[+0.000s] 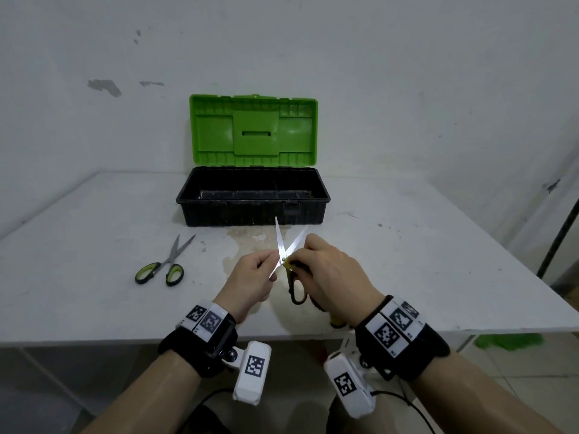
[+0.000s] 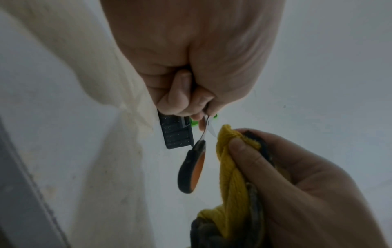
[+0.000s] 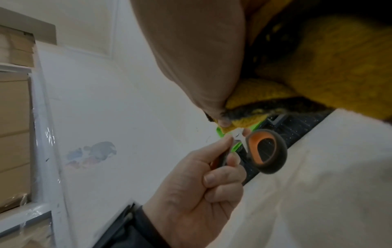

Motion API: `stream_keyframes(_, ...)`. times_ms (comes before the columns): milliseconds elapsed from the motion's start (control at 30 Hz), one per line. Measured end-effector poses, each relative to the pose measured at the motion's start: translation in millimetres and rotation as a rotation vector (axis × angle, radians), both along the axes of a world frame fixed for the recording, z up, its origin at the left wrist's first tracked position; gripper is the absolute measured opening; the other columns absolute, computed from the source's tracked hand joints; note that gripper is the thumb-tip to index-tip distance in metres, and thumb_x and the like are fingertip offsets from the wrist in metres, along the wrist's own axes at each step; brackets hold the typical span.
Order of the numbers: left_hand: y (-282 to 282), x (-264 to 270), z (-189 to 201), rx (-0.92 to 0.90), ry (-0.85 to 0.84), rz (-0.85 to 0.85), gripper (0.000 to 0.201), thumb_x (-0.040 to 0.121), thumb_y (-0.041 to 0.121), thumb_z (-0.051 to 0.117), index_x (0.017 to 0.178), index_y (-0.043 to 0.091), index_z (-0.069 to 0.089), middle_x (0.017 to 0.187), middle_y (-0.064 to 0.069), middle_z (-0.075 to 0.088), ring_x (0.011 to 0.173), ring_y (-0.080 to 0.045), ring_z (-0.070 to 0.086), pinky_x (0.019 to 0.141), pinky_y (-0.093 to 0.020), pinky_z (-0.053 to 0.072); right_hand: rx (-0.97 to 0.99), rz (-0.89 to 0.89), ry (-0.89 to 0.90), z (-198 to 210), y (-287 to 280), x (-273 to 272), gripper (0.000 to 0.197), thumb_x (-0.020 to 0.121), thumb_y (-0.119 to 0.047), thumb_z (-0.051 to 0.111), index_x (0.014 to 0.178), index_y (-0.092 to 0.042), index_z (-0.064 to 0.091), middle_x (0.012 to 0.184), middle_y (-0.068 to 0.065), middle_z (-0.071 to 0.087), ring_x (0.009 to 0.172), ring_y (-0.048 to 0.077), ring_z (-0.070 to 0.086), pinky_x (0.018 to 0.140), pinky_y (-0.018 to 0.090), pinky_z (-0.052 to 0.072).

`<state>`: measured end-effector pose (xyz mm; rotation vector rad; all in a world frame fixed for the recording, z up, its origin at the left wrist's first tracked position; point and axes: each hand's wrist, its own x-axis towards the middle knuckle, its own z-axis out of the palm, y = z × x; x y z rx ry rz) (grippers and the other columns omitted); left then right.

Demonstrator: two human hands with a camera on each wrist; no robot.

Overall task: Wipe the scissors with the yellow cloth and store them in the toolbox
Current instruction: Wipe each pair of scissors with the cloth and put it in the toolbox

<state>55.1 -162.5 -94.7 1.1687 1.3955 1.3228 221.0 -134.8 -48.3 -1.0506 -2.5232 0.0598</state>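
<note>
Orange-and-black-handled scissors (image 1: pixel 279 245) are held above the table with blades spread, tips pointing toward the toolbox. My left hand (image 1: pixel 261 264) grips one handle; the other handle loop (image 3: pixel 273 151) hangs free. My right hand (image 1: pixel 308 256) holds the bunched yellow cloth (image 2: pixel 230 167) and pinches it onto a blade close to the pivot. Most of the cloth is hidden under that hand in the head view. The toolbox (image 1: pixel 253 213) stands behind, black base uncovered, green lid (image 1: pixel 253 130) upright against the wall.
A second pair of scissors with green handles (image 1: pixel 163 267) lies on the white table (image 1: pixel 407 261) to the left. The table's front edge runs just beneath my wrists. Something green (image 1: pixel 507 341) lies on the floor at the right.
</note>
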Motion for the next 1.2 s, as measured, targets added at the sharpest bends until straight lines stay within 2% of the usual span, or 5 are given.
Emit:
stream_keyframes(233, 5.0, 6.3, 0.8, 0.017, -0.052, -0.033, 0.035, 0.105, 0.026, 0.044, 0.098, -0.001, 0.065, 0.065, -0.006, 0.041, 0.046, -0.011, 0.027, 0.045, -0.026, 0.020, -0.043, -0.020, -0.051, -8.2, 0.8, -3.5, 0.024, 0.102, -0.034, 0.045, 0.113, -0.025, 0.065, 0.096, -0.010, 0.038, 0.074, 0.013, 0.049, 0.058, 0.028, 0.041)
stream_keyframes(433, 12.6, 4.7, -7.3, 0.020, -0.041, 0.040, 0.033, 0.104, 0.027, 0.047, 0.080, 0.016, 0.067, 0.065, -0.003, 0.045, 0.046, -0.011, 0.030, 0.044, -0.024, 0.023, -0.205, 0.031, 0.085, 1.7, 14.8, 23.9, 0.020, 0.096, -0.035, 0.056, 0.107, -0.025, 0.070, 0.096, -0.008, 0.053, 0.085, 0.011, 0.056, 0.078, 0.029, 0.049)
stream_keyframes(567, 22.7, 4.1, -3.0, 0.037, -0.095, 0.044, 0.034, 0.104, 0.025, 0.047, 0.078, 0.028, 0.068, 0.061, 0.002, 0.045, 0.045, -0.010, 0.029, 0.041, -0.022, 0.023, -0.211, -0.148, 0.192, 14.4, 56.0, 55.2, 0.019, 0.094, -0.035, 0.061, 0.102, -0.021, 0.071, 0.094, -0.004, 0.060, 0.085, 0.011, 0.052, 0.077, 0.021, 0.036)
stream_keyframes(900, 26.5, 35.0, -2.0, 0.048, -0.072, -0.021, 0.046, 0.105, 0.026, 0.046, 0.065, 0.033, 0.068, 0.061, 0.003, 0.046, 0.046, -0.011, 0.029, 0.043, -0.024, 0.022, -0.352, -0.422, 0.153, -19.4, 152.7, 87.5, 0.023, 0.095, -0.032, 0.060, 0.107, -0.013, 0.068, 0.109, 0.009, 0.067, 0.103, 0.027, 0.062, 0.081, 0.029, 0.046)
stream_keyframes(1200, 31.5, 33.2, 3.3, 0.068, -0.118, 0.014, 0.031, 0.105, 0.024, 0.045, 0.092, 0.007, 0.067, 0.061, 0.002, 0.045, 0.045, -0.010, 0.030, 0.044, -0.025, 0.021, -0.287, -0.312, 0.131, -8.2, 103.4, 69.3, 0.045, 0.094, -0.052, 0.050, 0.132, -0.029, 0.055, 0.130, -0.004, 0.055, 0.120, 0.016, 0.053, 0.107, 0.043, 0.035)
